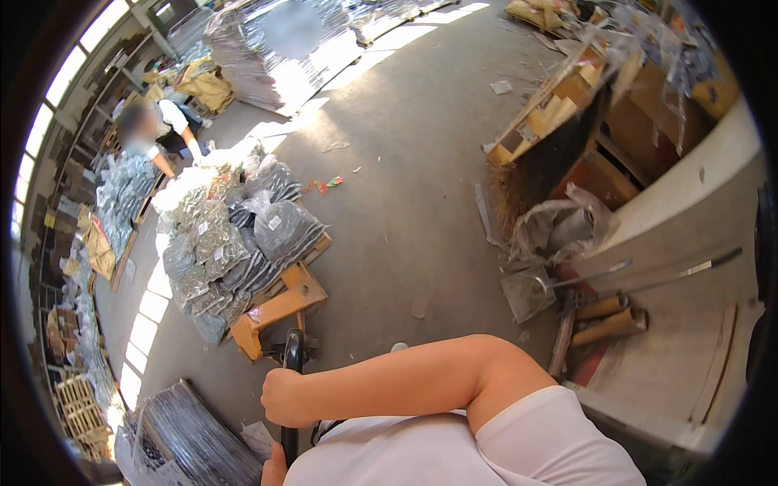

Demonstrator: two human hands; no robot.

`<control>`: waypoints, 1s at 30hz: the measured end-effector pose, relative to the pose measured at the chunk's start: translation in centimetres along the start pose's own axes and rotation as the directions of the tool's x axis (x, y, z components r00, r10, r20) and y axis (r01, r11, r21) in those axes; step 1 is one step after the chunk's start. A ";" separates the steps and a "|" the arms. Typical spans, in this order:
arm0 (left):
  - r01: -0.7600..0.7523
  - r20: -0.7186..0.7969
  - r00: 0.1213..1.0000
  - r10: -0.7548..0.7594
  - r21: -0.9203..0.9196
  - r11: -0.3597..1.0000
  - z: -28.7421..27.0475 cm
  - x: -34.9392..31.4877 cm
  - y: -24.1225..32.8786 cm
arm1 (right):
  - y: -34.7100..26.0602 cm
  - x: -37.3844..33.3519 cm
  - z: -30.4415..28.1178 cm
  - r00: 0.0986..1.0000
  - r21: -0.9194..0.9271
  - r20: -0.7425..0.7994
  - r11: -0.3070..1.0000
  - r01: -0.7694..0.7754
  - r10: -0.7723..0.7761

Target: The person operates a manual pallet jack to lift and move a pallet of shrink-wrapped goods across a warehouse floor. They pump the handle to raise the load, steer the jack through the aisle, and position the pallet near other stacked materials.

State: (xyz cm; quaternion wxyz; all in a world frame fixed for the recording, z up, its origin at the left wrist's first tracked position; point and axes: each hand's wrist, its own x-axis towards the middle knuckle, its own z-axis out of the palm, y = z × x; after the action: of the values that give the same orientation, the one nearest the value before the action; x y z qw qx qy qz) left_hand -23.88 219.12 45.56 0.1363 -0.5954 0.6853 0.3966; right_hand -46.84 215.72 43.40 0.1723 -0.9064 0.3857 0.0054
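My right hand (285, 398) is wrapped around the black handle (294, 350) of an orange pallet jack (285, 301), with the forearm crossing in front of my white shirt. Lower on the same handle is my left hand (275, 467), closed against it and mostly cut off by the lower edge. Ahead of the handle, the jack sits at a wooden pallet (318, 247). Piled on that pallet are grey and greenish plastic-wrapped bundles (279, 225). At the pile's far side another person (166, 130) bends over, both hands on the bundles.
Wrapped stacks (251, 57) stand at the back, and a film-wrapped bundle (190, 433) lies near left. Shelving and bagged goods line the left. On the right are cardboard boxes (660, 101), a broom (508, 198), a dustpan (527, 293) and cardboard tubes (608, 324). Scraps litter the grey floor.
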 end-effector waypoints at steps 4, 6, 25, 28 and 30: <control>0.108 -0.032 0.993 -0.111 -0.078 0.991 2.1 -0.8 9.8 | 4.1 -4.4 -1.0 0.984 -0.003 -0.012 0.984 0.178 -0.178; 0.171 -0.038 0.984 -0.177 -0.126 0.977 3.0 -1.0 15.1 | 8.9 -7.4 -3.6 0.971 0.020 0.004 0.971 0.240 -0.240; 0.584 -0.063 0.589 -0.806 -0.657 0.477 -0.5 17.4 58.8 | 47.8 -13.9 -17.5 0.738 0.102 -0.087 0.731 0.675 -0.670; 0.532 -0.176 0.536 -0.826 -0.689 0.492 0.3 21.1 62.1 | 53.0 -13.1 -19.7 0.655 0.121 0.054 0.656 0.745 -0.754; 0.644 -0.199 0.442 -0.875 -0.608 0.464 0.5 22.3 63.1 | 55.1 -12.8 -19.2 0.632 0.133 0.028 0.629 0.766 -0.775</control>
State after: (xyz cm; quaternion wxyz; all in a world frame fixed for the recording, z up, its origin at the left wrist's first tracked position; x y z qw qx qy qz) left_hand -87.98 202.18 54.61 -0.0132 -0.9361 0.2273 0.2682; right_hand -96.82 183.10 46.28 0.2227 -0.9724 -0.0462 -0.0523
